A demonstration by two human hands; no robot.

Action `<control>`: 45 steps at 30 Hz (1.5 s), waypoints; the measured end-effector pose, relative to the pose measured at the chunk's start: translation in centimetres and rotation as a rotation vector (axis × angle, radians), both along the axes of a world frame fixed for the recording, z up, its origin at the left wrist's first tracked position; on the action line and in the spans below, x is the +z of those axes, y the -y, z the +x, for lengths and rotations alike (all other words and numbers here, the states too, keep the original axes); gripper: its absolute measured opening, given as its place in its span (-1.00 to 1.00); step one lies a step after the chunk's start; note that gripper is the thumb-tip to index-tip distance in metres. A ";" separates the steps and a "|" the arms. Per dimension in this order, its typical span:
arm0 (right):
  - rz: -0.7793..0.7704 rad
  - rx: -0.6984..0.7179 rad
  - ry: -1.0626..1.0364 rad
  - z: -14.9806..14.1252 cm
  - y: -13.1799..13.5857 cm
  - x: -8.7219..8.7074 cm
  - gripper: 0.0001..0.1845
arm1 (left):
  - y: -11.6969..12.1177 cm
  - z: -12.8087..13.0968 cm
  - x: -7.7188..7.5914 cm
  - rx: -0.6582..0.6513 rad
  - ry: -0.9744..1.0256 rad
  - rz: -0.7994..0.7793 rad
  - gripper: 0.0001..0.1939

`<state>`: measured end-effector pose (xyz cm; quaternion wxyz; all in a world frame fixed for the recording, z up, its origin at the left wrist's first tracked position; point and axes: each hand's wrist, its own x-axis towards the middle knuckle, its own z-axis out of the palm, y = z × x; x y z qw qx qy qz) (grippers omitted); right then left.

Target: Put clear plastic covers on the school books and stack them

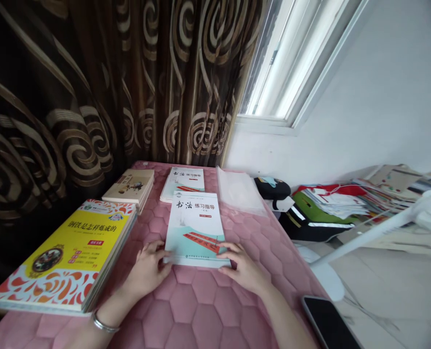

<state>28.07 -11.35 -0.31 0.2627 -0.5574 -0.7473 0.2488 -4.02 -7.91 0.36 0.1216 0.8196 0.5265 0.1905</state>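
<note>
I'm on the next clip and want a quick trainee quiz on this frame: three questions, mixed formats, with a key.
1. True or false: the left hand and the right hand both touch the front booklet.
2. Which lies to the right of the right hand?
A) yellow book
B) phone
C) curtain
3. Fill in: a silver ____ circles the left wrist.

Key: 1. True. 2. B. 3. Bracelet.
</note>
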 end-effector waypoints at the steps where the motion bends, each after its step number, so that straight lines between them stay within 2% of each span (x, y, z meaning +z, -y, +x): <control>1: -0.013 0.007 -0.013 0.1 0.0 0.0 -0.74 | -0.2 0.7 0.2 0.019 0.030 -0.037 -0.78; 3: -0.030 0.022 -0.034 0.2 -0.1 0.0 -0.73 | -1.0 1.9 0.7 0.092 0.085 -0.113 -0.82; 6: -0.030 0.044 -0.063 0.4 0.0 0.1 -0.72 | -2.5 3.4 0.9 0.268 0.142 -0.192 -0.86; 9: -0.012 0.062 -0.083 0.4 0.1 0.3 -0.74 | -3.4 4.1 0.8 0.339 0.172 -0.220 -0.84; 12: -0.006 0.055 -0.105 0.3 0.1 0.5 -0.80 | -2.9 3.6 0.7 0.332 0.216 -0.268 -0.81; 14: 0.005 0.013 -0.119 0.2 -0.1 0.6 -0.77 | -2.1 2.4 0.8 0.315 0.220 -0.321 -0.79; 19: 0.175 -0.170 0.019 0.1 -2.1 0.9 -0.76 | 0.7 -1.5 1.9 0.175 0.114 -0.415 -0.79; 22: 0.130 -0.314 0.210 -0.3 -3.8 1.0 -0.68 | 1.9 -2.4 2.9 0.111 0.052 -0.362 -0.73; 25: 0.042 -0.389 0.330 -0.9 -5.0 0.7 -0.60 | 1.7 -1.6 3.6 0.119 -0.099 -0.198 -0.67; 28: 0.036 -0.398 0.304 -1.1 -5.4 0.1 -0.61 | 0.0 -0.1 4.2 0.144 -0.261 0.000 -0.67; 31: -0.037 -0.452 0.244 -0.5 -5.5 -0.2 -0.61 | -3.0 1.4 4.6 0.195 -0.289 0.118 -0.70; 33: -0.078 -0.499 0.215 0.0 -5.5 -0.3 -0.60 | -5.4 2.4 4.7 0.216 -0.248 0.105 -0.71; 39: -0.076 -0.566 0.179 1.1 -5.3 -0.7 -0.52 | -12.7 4.7 5.0 0.182 -0.188 0.004 -0.67; 42: -0.049 -0.570 0.196 1.2 -5.2 -1.0 -0.53 | -15.6 5.4 4.5 0.188 -0.194 -0.050 -0.67; 45: -0.030 -0.572 0.215 1.1 -5.1 -0.9 -0.56 | -17.3 5.9 3.4 0.224 -0.221 -0.132 -0.71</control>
